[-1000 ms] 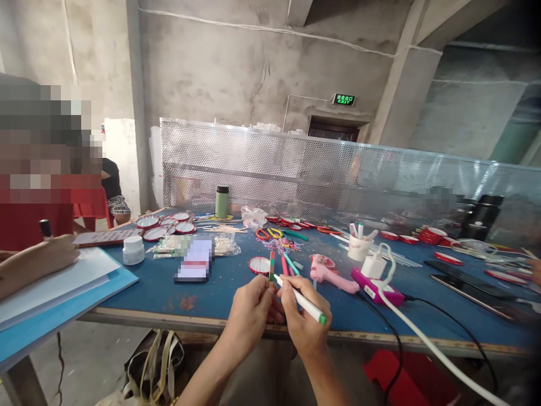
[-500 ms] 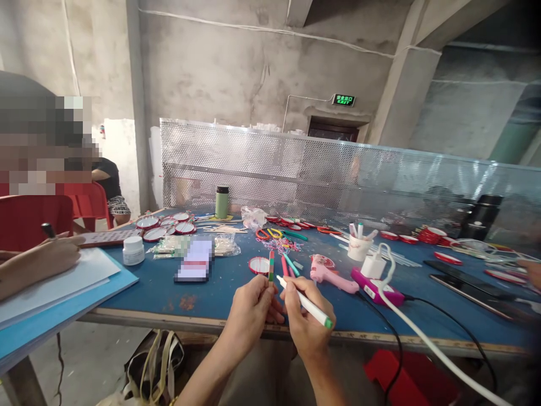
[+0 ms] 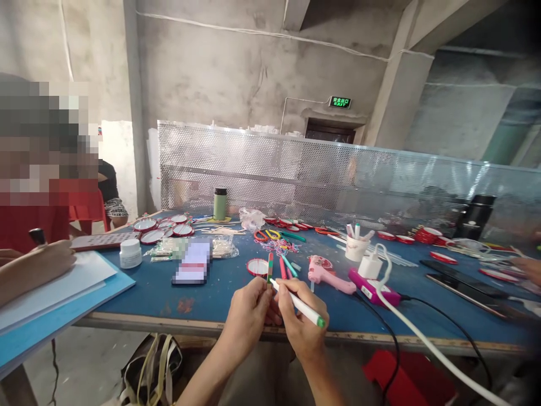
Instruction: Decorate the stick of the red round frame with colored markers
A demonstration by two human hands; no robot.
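Note:
My left hand (image 3: 250,304) pinches the lower end of a narrow stick (image 3: 270,266) banded in red and green, held upright over the table's front edge. In my right hand (image 3: 303,317) is a white marker with a green end (image 3: 305,306), gripped like a pen. Its tip meets the stick just above my left fingers, though contact is too small to be sure of. Behind the stick lies a round red-rimmed disc (image 3: 257,267). Red (image 3: 283,268) and teal markers (image 3: 289,264) lie just beyond my hands.
A pink glue gun (image 3: 329,276), a purple power strip (image 3: 374,287) with cables and a paper cup of markers (image 3: 357,246) stand right. Left are a phone (image 3: 192,262), a white jar (image 3: 131,254) and a co-worker's writing hand (image 3: 54,259). A perforated metal screen (image 3: 253,169) runs behind.
The marker tip has moved left and slightly down, onto or against the stick. My right hand shifts a little left with it. The whole view moves slightly.

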